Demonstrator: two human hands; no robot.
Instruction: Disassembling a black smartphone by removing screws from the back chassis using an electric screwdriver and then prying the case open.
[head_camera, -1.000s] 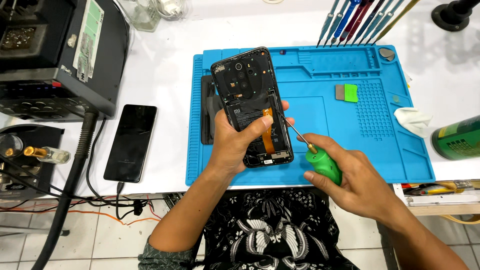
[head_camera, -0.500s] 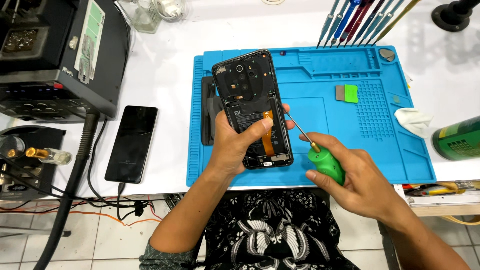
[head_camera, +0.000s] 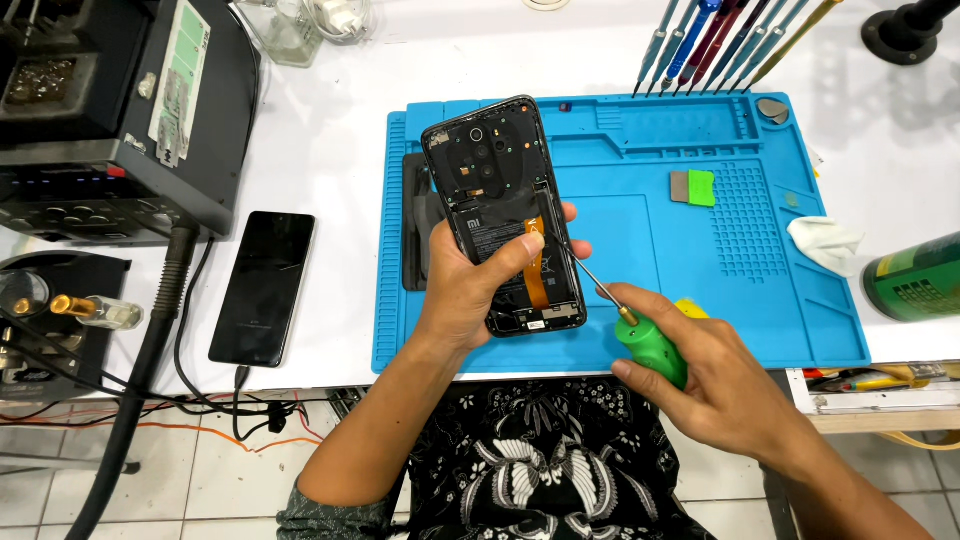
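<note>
Left hand (head_camera: 470, 290) clasping the opened phone (head_camera: 505, 215) above the blue mat (head_camera: 640, 230); right hand (head_camera: 715, 375) closed round the green screwdriver (head_camera: 640, 330) — tip at the phone's right edge. Best kept upright, pressed lightly, turned slowly — phone held steady.

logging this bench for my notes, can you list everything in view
opened phone: 1, black with an orange flex strip, back cover off, held above the mat
screwdriver: 1, green handle, tip at the phone's right edge
work mat: 1, blue, on the white table
second phone: 1, black, left of the mat, cable plugged in
tool row: several, mostly blue, behind the mat
black machine: 1, far left
green bottle: 1, right edge
left hand: grips the opened phone
right hand: grips the screwdriver
</note>
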